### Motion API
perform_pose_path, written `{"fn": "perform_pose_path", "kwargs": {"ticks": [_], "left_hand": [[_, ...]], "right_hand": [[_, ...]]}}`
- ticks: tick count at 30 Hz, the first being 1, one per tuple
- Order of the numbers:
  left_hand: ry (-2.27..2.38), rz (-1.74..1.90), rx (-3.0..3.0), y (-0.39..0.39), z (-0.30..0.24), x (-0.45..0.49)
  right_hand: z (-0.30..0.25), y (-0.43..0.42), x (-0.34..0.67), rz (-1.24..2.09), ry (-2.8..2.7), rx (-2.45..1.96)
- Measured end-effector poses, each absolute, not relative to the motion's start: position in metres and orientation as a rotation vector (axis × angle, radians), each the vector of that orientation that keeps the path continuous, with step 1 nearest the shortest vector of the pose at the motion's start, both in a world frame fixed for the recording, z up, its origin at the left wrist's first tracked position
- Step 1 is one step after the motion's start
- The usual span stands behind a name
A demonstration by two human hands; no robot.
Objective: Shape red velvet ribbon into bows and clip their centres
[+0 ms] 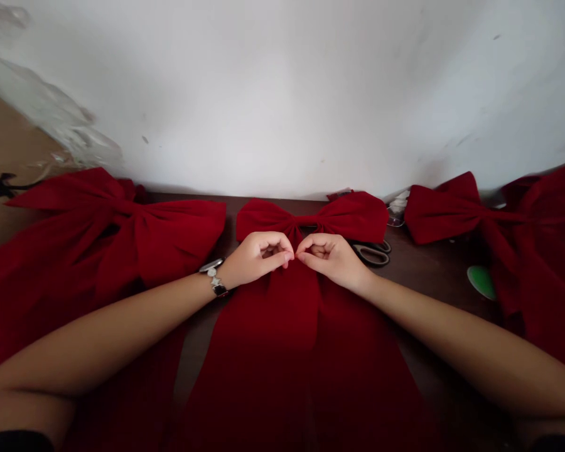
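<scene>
A large red fabric bow [353, 216] lies in the middle of the dark table, its two long tails spreading toward me. Just below its knot, my left hand [263, 256] and my right hand [327, 257] meet fingertip to fingertip. Each has thumb and forefinger pinched together. Whatever the pinches hold, if anything, is too small to make out. A watch and a bracelet [213, 277] circle my left wrist. Black-handled scissors [374, 253] rest beside the bow, partly under its right loop and close to my right hand.
More red bows lie to the left [169, 232] and right [445, 207]. A green round piece [481, 282] sits on the table [433, 270] at the right. Behind is a white wall [282, 94]. A cardboard box [9, 138] with clear plastic [47, 100] stands at the far left.
</scene>
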State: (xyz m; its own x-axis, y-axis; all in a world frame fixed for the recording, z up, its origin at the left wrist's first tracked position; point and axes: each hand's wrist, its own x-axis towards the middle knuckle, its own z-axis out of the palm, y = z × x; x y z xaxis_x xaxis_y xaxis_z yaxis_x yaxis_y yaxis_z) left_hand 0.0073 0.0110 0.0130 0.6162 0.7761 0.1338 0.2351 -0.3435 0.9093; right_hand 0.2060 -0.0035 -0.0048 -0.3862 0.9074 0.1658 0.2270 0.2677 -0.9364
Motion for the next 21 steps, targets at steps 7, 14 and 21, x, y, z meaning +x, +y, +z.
{"fn": "perform_pose_path", "kwargs": {"ticks": [7,14,21], "left_hand": [[0.363,0.655,2.286,-0.019,0.024,0.007],[0.048,0.44,2.29,-0.051,0.027,0.014],[-0.23,0.443,2.083,-0.081,0.023,0.023]], "right_hand": [[-0.006,-0.005,0.211,0.86,-1.809,-1.007],[-0.012,0.002,0.209,0.961,-1.674,-0.983],[-0.012,0.003,0.208,0.868,-1.807,-1.01]]}}
